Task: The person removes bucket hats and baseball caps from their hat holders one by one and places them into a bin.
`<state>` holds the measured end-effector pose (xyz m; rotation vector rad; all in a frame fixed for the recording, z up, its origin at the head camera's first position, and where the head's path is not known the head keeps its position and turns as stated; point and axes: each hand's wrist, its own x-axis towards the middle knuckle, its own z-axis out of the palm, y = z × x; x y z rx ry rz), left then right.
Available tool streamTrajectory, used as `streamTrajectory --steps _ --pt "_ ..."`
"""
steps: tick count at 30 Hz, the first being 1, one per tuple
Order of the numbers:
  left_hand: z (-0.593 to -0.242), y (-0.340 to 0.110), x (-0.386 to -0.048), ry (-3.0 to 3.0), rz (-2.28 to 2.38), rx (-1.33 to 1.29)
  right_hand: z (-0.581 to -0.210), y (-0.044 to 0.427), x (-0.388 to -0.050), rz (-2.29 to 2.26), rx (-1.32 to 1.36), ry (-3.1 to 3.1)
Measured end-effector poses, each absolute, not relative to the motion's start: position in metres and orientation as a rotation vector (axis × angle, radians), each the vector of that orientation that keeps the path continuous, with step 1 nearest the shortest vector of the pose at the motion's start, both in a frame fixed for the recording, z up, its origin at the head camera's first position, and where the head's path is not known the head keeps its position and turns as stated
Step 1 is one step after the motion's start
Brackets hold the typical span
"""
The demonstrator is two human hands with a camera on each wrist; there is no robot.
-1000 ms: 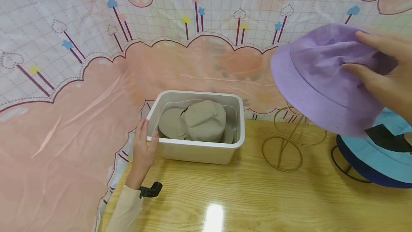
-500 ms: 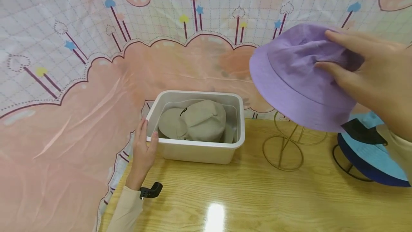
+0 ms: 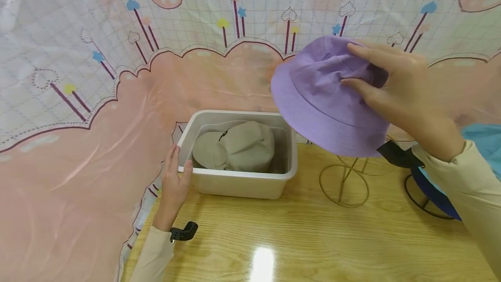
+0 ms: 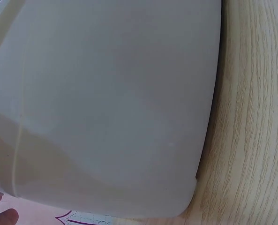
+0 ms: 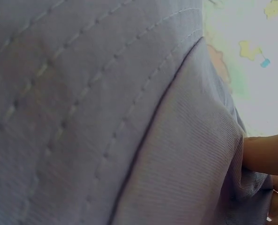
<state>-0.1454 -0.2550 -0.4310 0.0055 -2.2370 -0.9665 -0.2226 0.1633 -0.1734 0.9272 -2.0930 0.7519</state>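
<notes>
A purple bucket hat (image 3: 321,95) hangs in the air, its crown pinched between the thumb and fingers of the right hand (image 3: 399,86). Its stitched brim (image 5: 82,93) fills much of the right wrist view. Left of and below the hat stands a light grey bin (image 3: 238,184) with a beige cap (image 3: 250,147) lying inside. The left hand (image 3: 175,186) rests on the bin's left end with fingers extended along the rim. In the left wrist view the bin's wall (image 4: 120,103) is close, with fingertips (image 4: 5,218) at the lower left corner.
A gold wire stand (image 3: 344,186) is on the wooden table (image 3: 313,238) right of the bin. Farther right, partly behind the right arm, a light blue and navy hat (image 3: 483,140) sits on a black wire stand (image 3: 419,199). A patterned cloth (image 3: 235,77) hangs behind and at left.
The right hand has moved left with the purple hat, from above the wire stands to nearer the bin's right side. The left hand has stayed on the bin.
</notes>
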Motion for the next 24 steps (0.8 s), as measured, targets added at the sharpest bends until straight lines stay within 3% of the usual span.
streamTrajectory --steps 24 --pt "-0.428 -0.245 -0.147 -2.239 -0.969 0.052 -0.213 0.106 -0.262 0.882 1.101 -2.074"
